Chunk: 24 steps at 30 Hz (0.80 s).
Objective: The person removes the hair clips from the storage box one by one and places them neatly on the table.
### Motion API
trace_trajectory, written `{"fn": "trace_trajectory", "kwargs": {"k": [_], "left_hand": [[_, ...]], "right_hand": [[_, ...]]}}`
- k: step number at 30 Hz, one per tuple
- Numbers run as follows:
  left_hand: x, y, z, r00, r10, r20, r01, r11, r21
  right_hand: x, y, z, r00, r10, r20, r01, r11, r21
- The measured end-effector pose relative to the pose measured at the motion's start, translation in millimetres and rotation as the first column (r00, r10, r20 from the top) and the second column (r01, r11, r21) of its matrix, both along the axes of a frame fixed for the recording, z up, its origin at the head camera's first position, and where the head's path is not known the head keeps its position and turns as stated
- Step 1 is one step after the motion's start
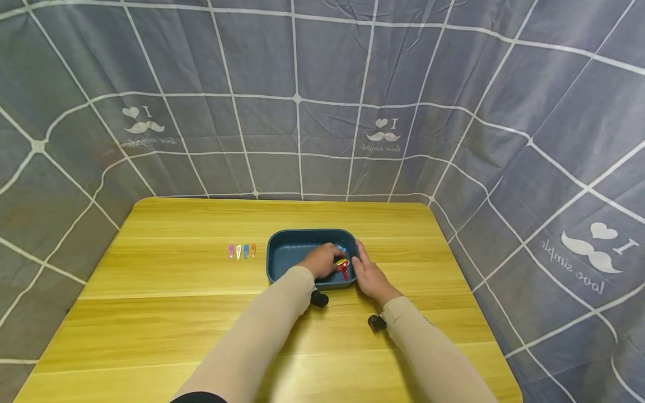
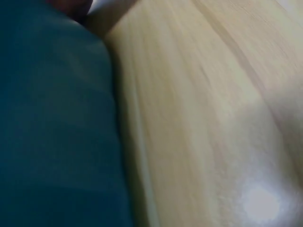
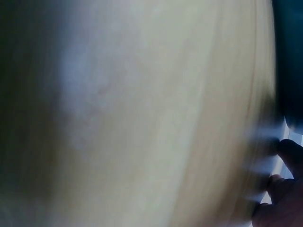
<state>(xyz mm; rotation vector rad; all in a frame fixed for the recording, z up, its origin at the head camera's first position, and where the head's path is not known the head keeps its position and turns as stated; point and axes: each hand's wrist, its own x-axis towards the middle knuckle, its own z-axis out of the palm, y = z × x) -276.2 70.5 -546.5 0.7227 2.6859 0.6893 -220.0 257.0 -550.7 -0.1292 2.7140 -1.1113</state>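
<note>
A dark blue box (image 1: 287, 234) sits near the table's middle in the head view. My left hand (image 1: 320, 261) reaches down inside it, fingers bent toward the clips at its right end. Among these snap hair clips are a red clip (image 1: 345, 273), a yellow clip (image 1: 341, 262) and a blue clip (image 1: 342, 248). Whether my left fingertips pinch one, I cannot tell. My right hand (image 1: 374, 279) grips the box's right wall, thumb at the rim and fingers along the outside. The left wrist view has the box's side (image 2: 61, 127) filling its left part.
To the left of the box, a row of hair clips lies on the wooden table (image 1: 166, 324): a pink clip (image 1: 231, 251), a white clip (image 1: 239, 252), a blue one and an orange clip (image 1: 253, 249). A grey checked curtain (image 1: 322, 129) surrounds the back and sides.
</note>
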Motion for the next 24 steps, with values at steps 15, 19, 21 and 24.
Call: {"fn": "trace_trajectory", "kwargs": {"k": [15,19,21,24], "left_hand": [[0.2,4.2,-7.1,0.997,-0.054,-0.056,0.053,0.998,-0.025],[-0.7,4.6,-7.9,0.995,-0.063,-0.074,0.061,0.998,-0.033],[-0.5,4.5,-7.7,0.995,-0.064,-0.074,0.061,0.997,-0.038],[0.2,4.1,-6.7,0.996,-0.056,-0.067,0.053,0.998,-0.043]], "right_hand": [[-0.5,1.5,0.6,0.999,0.031,-0.038,-0.032,0.999,-0.013],[-0.5,1.8,0.3,0.999,0.031,-0.032,-0.032,0.999,-0.011],[-0.4,1.6,-0.2,0.999,0.031,-0.026,-0.031,0.999,-0.007],[-0.1,1.3,-0.7,0.999,0.033,-0.029,-0.033,0.999,-0.012]]}}
